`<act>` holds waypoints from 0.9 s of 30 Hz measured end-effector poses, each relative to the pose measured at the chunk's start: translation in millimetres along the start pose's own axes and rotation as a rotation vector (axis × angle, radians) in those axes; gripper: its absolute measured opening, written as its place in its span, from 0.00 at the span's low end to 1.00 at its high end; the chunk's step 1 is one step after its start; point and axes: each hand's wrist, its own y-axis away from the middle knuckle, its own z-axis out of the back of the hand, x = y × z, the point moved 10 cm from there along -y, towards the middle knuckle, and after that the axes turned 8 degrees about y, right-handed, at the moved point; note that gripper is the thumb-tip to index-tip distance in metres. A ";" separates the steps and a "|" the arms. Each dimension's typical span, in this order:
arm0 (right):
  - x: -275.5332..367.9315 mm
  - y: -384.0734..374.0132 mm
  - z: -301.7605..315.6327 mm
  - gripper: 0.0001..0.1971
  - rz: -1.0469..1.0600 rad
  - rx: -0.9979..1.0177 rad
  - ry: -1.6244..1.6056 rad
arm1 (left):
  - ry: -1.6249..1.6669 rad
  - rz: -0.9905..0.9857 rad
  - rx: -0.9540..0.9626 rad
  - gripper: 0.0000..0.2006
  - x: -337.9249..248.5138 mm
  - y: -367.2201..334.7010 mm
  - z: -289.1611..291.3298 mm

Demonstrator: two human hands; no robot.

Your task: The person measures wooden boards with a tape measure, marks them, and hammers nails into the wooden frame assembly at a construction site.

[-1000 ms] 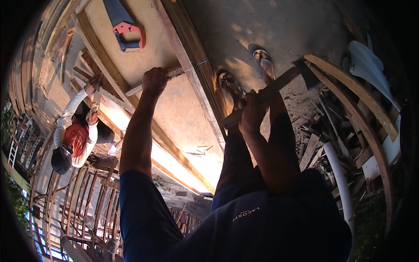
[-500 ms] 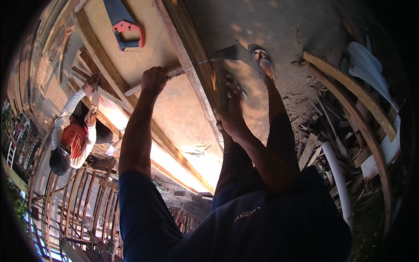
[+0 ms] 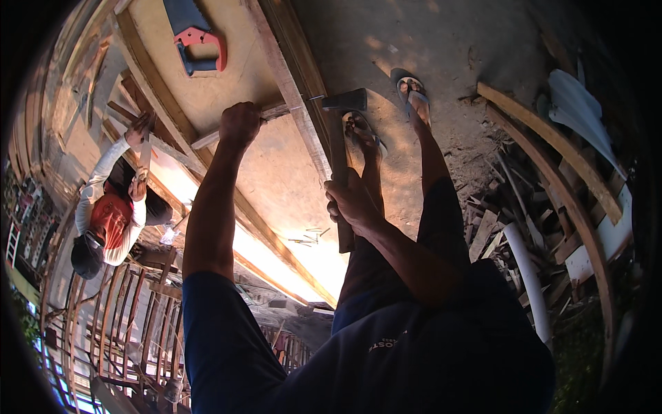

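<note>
My right hand (image 3: pixel 353 204) is wrapped round the wooden handle of a hammer (image 3: pixel 345 101). The dark hammer head is close to a nail (image 3: pixel 316 97) that sticks out from the side of a long wooden beam (image 3: pixel 293 93); whether they touch I cannot tell. My left hand (image 3: pixel 240 125) is closed on a short wooden crosspiece (image 3: pixel 274 112), which meets the beam's inner side opposite the nail. Several loose nails (image 3: pixel 308 237) lie on the panel surface (image 3: pixel 279 155) below the crosspiece.
A handsaw (image 3: pixel 200 41) with a red and dark handle lies on the panel beyond my left hand. At the left another person (image 3: pixel 114 217) grips a piece of wood. Scrap wood (image 3: pixel 493 221), a white pipe (image 3: pixel 527 279) and curved planks (image 3: pixel 552 131) lie at the right. My feet (image 3: pixel 414 93) are beside the beam.
The hammer, blurred by motion before, now shows sharply with its head beside the nail. My right hand has come slightly down and left; my left hand keeps its hold on the crosspiece.
</note>
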 end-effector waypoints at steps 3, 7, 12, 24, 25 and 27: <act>51.8 4.5 46.1 0.07 0.166 -0.184 -0.086 | 0.014 0.035 0.000 0.11 7.7 1.2 2.8; 114.4 8.9 145.9 0.04 0.562 -0.483 -0.273 | 0.021 0.006 -0.031 0.11 6.8 5.2 1.9; 35.7 0.3 14.9 0.27 0.241 -0.158 0.080 | 0.017 0.027 0.015 0.11 7.0 -2.6 -4.2; 33.2 5.5 20.2 0.08 0.233 -0.178 -0.355 | 0.050 0.022 -0.027 0.11 4.8 1.1 0.6; 24.5 6.7 4.4 0.09 0.117 -0.066 -0.274 | 0.054 0.033 -0.042 0.11 5.7 -0.1 2.3; 14.7 10.0 -6.6 0.10 0.015 0.034 -0.111 | 0.065 0.034 -0.044 0.11 3.9 4.3 2.1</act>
